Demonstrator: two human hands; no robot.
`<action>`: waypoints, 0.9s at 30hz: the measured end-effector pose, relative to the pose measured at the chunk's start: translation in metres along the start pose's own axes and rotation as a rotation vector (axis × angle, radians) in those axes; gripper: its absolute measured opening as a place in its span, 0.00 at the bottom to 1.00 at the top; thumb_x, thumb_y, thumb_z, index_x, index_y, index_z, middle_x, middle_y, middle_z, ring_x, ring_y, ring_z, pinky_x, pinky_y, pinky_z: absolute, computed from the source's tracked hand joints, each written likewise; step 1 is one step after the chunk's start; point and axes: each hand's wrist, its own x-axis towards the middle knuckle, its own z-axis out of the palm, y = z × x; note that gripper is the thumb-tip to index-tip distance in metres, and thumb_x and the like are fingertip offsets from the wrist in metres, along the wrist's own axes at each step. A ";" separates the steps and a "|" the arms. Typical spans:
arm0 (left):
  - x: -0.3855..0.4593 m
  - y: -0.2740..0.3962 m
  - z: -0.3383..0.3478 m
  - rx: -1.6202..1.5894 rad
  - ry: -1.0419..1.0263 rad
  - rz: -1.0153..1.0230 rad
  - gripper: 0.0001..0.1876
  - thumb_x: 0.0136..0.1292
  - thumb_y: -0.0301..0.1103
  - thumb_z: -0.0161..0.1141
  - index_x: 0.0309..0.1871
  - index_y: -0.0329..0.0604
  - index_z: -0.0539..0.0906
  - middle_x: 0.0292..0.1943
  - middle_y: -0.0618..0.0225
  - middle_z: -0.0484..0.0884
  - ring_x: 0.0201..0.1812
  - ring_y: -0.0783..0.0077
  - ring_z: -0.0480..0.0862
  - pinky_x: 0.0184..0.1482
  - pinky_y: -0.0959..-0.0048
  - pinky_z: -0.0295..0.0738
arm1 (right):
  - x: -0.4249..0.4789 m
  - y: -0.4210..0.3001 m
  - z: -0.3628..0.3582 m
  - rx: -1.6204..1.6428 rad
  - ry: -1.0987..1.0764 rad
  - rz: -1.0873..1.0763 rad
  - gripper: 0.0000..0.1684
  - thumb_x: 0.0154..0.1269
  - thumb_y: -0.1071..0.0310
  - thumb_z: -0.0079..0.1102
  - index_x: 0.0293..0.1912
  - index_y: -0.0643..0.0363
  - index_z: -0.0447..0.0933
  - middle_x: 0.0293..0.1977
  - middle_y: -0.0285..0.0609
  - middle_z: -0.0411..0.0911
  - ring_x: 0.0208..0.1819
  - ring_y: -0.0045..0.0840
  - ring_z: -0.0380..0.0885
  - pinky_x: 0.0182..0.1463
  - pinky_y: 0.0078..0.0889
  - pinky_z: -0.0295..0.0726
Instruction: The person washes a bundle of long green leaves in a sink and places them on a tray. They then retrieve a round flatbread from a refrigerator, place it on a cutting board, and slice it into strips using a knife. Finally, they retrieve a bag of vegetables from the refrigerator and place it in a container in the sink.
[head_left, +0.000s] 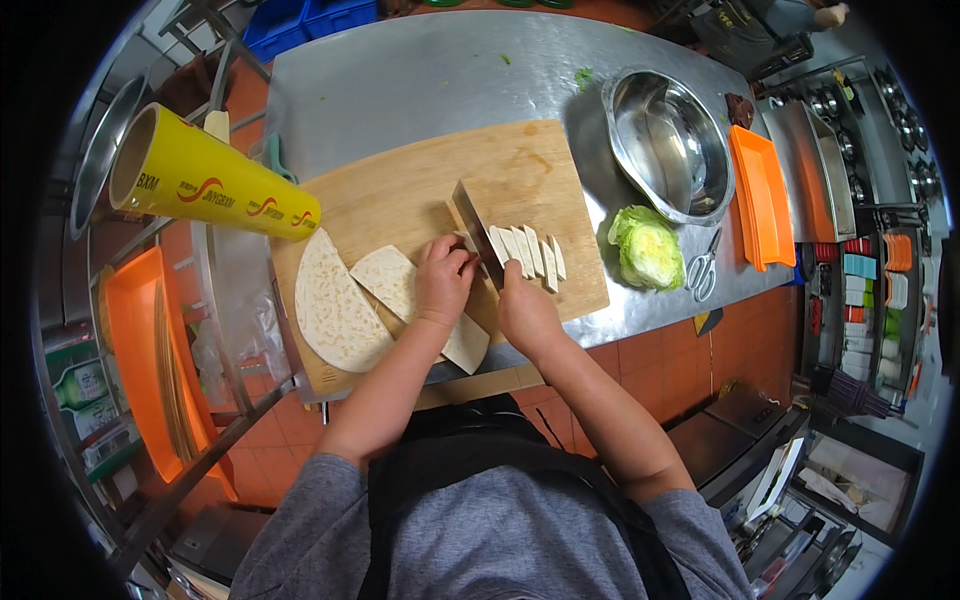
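My right hand (526, 304) is closed round the handle of a cleaver-like kitchen knife (480, 229), its broad blade upright over a wooden cutting board (525, 161). Close to the left of the blade, my left hand (445, 279) has its fingers curled on a piece of flatbread, which they mostly hide. Several cut flatbread strips (534, 251) lie just right of the knife. A half-round flatbread (334, 307) rests at the board's left side, and a long flatbread piece (386, 277) passes beneath my left forearm, its other end (466, 346) showing near the board's front edge.
Right of the board are a halved lettuce (648, 247), scissors (703, 274), a steel bowl (669, 146) and an orange tray (761, 196). A yellow film roll (217, 176) overhangs the board's left corner, near a green-handled tool (277, 159). Another person (739, 34) stands beyond the table.
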 end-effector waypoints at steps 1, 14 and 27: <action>0.000 0.000 0.000 0.000 -0.004 -0.006 0.05 0.50 0.28 0.70 0.29 0.41 0.85 0.45 0.62 0.82 0.48 0.56 0.79 0.50 0.63 0.76 | 0.001 -0.002 0.000 -0.023 -0.010 -0.001 0.14 0.61 0.75 0.50 0.45 0.67 0.59 0.22 0.64 0.76 0.27 0.59 0.77 0.31 0.60 0.73; -0.001 -0.002 -0.002 -0.020 -0.009 -0.010 0.07 0.52 0.29 0.68 0.27 0.38 0.79 0.42 0.64 0.81 0.45 0.57 0.80 0.44 0.62 0.77 | 0.019 -0.026 0.002 -0.140 -0.131 0.087 0.16 0.62 0.74 0.51 0.48 0.68 0.61 0.30 0.63 0.80 0.34 0.56 0.81 0.37 0.55 0.79; 0.003 0.000 -0.002 0.082 -0.009 0.002 0.04 0.54 0.27 0.67 0.32 0.39 0.84 0.44 0.60 0.82 0.47 0.54 0.80 0.49 0.63 0.77 | 0.021 -0.010 0.014 -0.026 0.020 -0.020 0.16 0.59 0.76 0.50 0.47 0.68 0.61 0.28 0.64 0.79 0.31 0.57 0.80 0.33 0.57 0.77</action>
